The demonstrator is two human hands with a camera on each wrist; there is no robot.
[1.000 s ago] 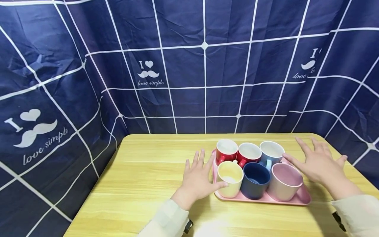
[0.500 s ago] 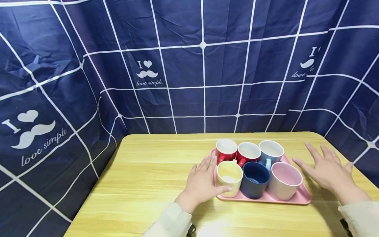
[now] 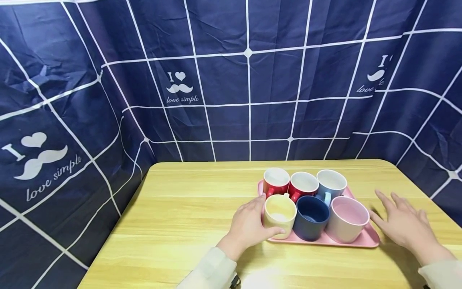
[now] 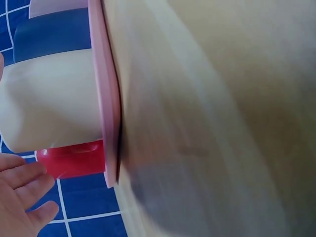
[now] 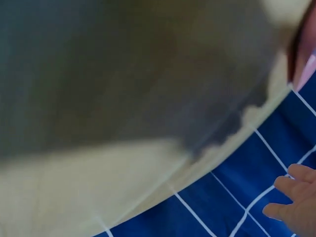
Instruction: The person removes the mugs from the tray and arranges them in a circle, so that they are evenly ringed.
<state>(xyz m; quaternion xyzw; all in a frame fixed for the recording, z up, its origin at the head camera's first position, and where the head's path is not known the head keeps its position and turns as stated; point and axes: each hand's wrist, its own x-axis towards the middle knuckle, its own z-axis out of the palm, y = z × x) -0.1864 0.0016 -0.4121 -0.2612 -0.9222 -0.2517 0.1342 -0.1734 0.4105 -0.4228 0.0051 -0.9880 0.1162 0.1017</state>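
A pink tray (image 3: 373, 239) on the table bears several mugs in two rows. In front stand a cream mug (image 3: 275, 224), a navy mug (image 3: 309, 226) and a wide pink mug (image 3: 343, 230); behind them are two red mugs (image 3: 271, 189) and a light blue mug (image 3: 337, 193). My left hand (image 3: 247, 224) is beside the cream mug, thumb across its front and fingers along its left side. Whether it touches the mug cannot be told; the left wrist view shows relaxed fingers (image 4: 22, 185) near red. My right hand (image 3: 406, 224) hovers right of the tray, fingers spread, holding nothing.
The light wooden table (image 3: 180, 216) extends to the left of the tray. Dark blue curtains (image 3: 223, 80) with white grid lines hang behind the table and at both sides.
My left hand has moved right, up to the cream mug, and its fingers have drawn together. My right hand has moved lower and further right. The mugs and tray appear still.
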